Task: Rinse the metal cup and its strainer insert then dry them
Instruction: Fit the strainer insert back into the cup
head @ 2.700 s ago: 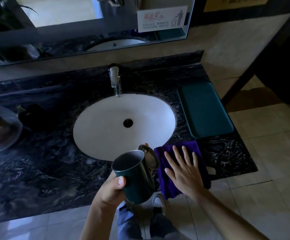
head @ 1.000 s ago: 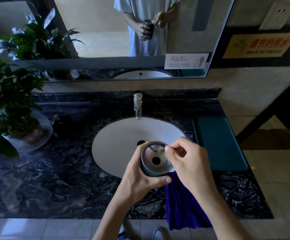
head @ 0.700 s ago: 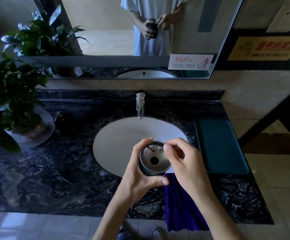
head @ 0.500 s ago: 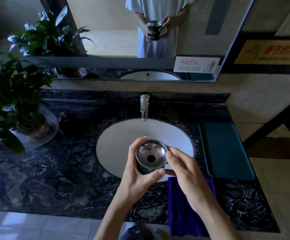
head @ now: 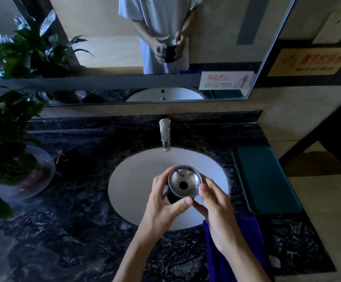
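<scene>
Over the sink (head: 137,180), six o'clock of the tap (head: 165,135), the left hand (head: 161,204) grips the cup (head: 172,197) upright while the right hand (head: 212,208) pinches its rim, likely to steady the strainer (head: 185,183) seated inside before rinsing.

Dark marble counter (head: 68,237) beneath the grip: purple cloth (head: 253,239) right, green tray (head: 265,180) farther right, plant bowl (head: 33,180) far left.
</scene>
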The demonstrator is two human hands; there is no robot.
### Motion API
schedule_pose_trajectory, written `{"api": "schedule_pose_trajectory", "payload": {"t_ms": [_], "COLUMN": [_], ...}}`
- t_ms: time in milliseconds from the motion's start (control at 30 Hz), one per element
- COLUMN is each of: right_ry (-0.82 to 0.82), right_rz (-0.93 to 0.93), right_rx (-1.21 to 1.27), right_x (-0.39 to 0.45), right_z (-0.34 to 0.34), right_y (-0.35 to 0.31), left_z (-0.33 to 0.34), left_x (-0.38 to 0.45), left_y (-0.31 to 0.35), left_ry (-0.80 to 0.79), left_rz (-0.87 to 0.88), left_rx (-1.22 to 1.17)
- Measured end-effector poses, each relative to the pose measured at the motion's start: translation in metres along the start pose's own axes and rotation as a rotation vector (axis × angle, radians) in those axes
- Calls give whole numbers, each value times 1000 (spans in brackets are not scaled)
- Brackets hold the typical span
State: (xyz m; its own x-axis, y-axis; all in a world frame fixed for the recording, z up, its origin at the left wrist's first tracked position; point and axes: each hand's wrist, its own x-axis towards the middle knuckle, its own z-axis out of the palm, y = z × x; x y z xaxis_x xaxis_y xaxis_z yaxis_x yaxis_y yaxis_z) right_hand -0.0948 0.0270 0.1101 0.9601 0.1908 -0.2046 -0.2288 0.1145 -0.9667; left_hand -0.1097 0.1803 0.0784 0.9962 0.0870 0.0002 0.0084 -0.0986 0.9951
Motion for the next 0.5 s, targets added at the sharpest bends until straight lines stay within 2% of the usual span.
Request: {"api": "schedule_pose_trajectory", "payload": {"t_ms": [267,500], "right_ry": [187,310], "right_rz": [54,119], "right_rx": [6,10], "right_x": [12,34], "right_z": [-63,-160], "right_y": [19,37], "left_z": [55,141], "left_x": [22,43], "left_y": [-12,-32], "left_ry": [-188,-222], "left_rz": [-178,-264], "left_rx": [-79,-73]}}
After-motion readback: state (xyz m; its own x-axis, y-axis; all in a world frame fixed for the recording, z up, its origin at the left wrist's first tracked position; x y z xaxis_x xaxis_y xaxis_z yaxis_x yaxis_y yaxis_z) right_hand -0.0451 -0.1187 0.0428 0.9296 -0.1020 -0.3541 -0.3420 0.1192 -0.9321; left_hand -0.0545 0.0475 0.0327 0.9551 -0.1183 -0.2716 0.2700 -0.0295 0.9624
